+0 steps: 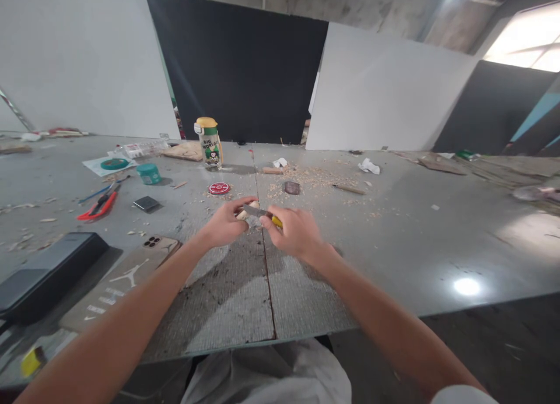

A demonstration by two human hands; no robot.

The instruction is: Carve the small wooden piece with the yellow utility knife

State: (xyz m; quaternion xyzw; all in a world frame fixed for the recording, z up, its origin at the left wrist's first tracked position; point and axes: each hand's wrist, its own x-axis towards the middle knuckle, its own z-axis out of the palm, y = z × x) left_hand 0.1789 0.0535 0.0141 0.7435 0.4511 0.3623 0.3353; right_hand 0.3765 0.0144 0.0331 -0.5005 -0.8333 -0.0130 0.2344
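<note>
My left hand [225, 223] is closed around a small pale piece of wood [242, 215], mostly hidden by the fingers. In my right hand [295, 230] is a knife [254, 210] with a yellow part on its handle, its grey blade pointing left. The blade lies over or against the wood; exact contact is too small to make out. Both hands are just above the grey table, near its seam. A red round tin [219, 188] sits beyond my left hand, and a dark brown block [291, 188] lies beyond my right hand among wood shavings [315, 175].
A yellow-lidded bottle [210, 143] stands at the back. To the left are a teal jar [149, 174], red-handled pliers [101, 204], a small dark square box [146, 203], a phone [155, 243] and a black case [52, 270]. A thin carving tool [349, 189] lies right of the shavings.
</note>
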